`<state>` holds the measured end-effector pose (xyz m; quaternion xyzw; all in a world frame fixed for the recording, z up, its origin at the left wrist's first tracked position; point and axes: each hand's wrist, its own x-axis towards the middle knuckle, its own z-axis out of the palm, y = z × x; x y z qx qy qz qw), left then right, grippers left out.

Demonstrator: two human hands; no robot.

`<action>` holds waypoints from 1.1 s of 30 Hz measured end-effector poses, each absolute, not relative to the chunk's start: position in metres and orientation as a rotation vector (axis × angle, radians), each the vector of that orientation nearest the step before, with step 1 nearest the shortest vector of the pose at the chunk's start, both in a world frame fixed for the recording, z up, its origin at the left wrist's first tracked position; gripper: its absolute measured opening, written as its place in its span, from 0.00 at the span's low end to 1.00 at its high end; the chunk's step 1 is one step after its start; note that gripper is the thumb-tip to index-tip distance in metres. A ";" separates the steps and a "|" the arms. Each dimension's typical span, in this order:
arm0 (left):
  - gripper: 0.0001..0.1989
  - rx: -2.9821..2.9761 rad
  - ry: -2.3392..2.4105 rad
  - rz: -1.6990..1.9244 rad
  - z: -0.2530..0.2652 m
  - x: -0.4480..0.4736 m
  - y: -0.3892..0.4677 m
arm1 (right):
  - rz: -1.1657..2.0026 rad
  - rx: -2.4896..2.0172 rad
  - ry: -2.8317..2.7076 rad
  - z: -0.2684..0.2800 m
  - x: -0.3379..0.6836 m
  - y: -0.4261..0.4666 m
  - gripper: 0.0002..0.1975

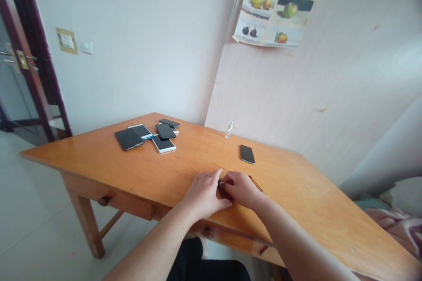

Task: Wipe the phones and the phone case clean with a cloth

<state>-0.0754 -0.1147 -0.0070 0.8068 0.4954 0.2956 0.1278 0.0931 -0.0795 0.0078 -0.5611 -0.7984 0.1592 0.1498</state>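
My left hand (205,193) rests low over the front of the table, its fingers stretched out and its thumb apart. Close beside it, my right hand (241,188) has its fingers closed in a pinch. A small greyish thing shows at those fingertips, too covered to name. Between the hands lies a dark, flat thing (223,192), mostly hidden by them. A thin brown-edged strip (256,183) sticks out past the right hand; whether it belongs to the same thing I cannot tell. Beyond my hands a dark-screened phone (247,154) lies flat on the table.
A small clear bottle (229,130) stands near the wall on the wooden table (296,202). At the left lie several phones, some overlapping, with a black tablet-like device (129,138) among them. Fruit pictures (275,15) hang on the wall. Drawers sit under the tabletop.
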 end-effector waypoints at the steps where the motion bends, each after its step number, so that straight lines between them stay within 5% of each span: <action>1: 0.43 2.346 1.438 0.858 -0.007 -0.076 -0.115 | 0.512 -1.583 -2.331 0.008 0.095 -0.081 0.05; 10: 0.43 2.358 1.442 0.860 -0.012 -0.075 -0.113 | 0.492 -1.690 -2.310 0.014 0.148 -0.068 0.03; 14: 0.42 2.355 1.443 0.870 -0.012 -0.074 -0.113 | 0.374 -1.735 -2.200 0.015 0.152 -0.065 0.10; 22: 0.36 2.366 1.425 0.905 -0.009 -0.074 -0.114 | 0.330 -1.267 -2.487 0.017 0.106 -0.103 0.12; 33: 0.39 2.363 1.442 0.889 -0.008 -0.076 -0.114 | 0.047 -1.791 -2.213 0.009 0.133 -0.078 0.09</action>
